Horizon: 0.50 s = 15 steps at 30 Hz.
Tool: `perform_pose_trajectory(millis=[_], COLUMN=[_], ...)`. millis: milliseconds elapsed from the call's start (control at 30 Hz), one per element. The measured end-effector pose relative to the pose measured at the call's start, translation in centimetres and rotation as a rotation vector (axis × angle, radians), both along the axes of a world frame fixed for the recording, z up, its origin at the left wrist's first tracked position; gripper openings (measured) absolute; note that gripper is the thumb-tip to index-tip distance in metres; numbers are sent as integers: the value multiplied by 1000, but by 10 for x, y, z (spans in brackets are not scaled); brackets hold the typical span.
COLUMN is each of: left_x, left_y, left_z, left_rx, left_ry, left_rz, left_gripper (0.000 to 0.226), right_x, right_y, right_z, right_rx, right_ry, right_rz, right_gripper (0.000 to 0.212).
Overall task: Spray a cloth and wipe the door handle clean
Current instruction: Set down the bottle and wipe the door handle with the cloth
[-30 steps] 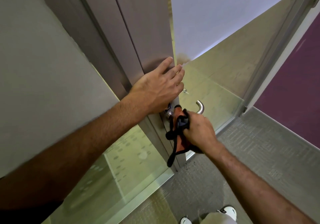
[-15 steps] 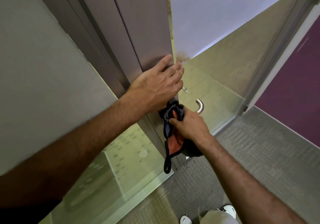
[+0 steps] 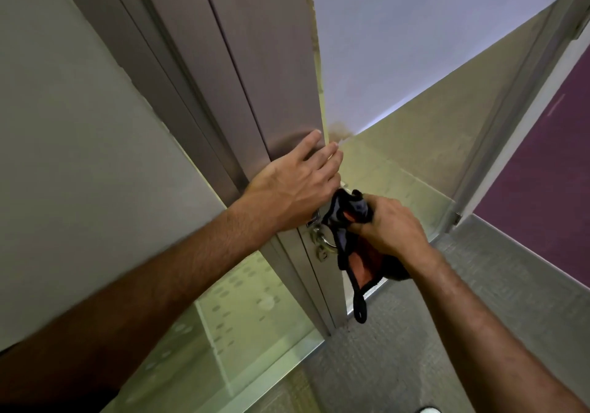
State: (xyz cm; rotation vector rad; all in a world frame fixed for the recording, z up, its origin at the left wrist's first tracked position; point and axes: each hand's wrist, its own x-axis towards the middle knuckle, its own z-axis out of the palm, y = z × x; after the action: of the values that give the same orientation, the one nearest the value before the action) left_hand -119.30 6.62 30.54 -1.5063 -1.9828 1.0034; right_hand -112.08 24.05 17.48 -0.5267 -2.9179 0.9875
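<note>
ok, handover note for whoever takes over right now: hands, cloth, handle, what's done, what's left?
Left hand: open, flat against the edge of the grey-brown door, bracing it.
Right hand: closed on the bunched dark grey and orange cloth, pressing it at the door edge where the handle sits; one end dangles loose.
Metal door handle: covered by cloth and hand, only the silver lock hardware below shows.
Done: cloth is on the handle. No spray bottle in view.
Left: finish wiping the handle; cleanliness cannot be judged.
</note>
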Motion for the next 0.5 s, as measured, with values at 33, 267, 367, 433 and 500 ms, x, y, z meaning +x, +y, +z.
perform_pose_trajectory(millis=[33, 267, 367, 433, 500], left_x=[0, 0, 0, 0, 0], left_y=[0, 0, 0, 1, 1], left_z=[0, 1, 1, 2, 1], left_rx=[1, 2, 4, 6, 4], left_ry=[2, 13, 7, 13, 10], left_rz=[-2, -18, -11, -9, -7], left_gripper=[55, 54, 53, 54, 52], right_x=[-2, -11, -16, -22, -22], right_y=[7, 33, 43, 40, 31], right_z=[1, -10, -21, -31, -43], right_rx=[20, 44, 31, -11, -52], right_ry=[38, 391, 447, 341, 206], right_rz=[9, -244, -237, -112, -42], right_gripper=[43, 35, 28, 31, 32])
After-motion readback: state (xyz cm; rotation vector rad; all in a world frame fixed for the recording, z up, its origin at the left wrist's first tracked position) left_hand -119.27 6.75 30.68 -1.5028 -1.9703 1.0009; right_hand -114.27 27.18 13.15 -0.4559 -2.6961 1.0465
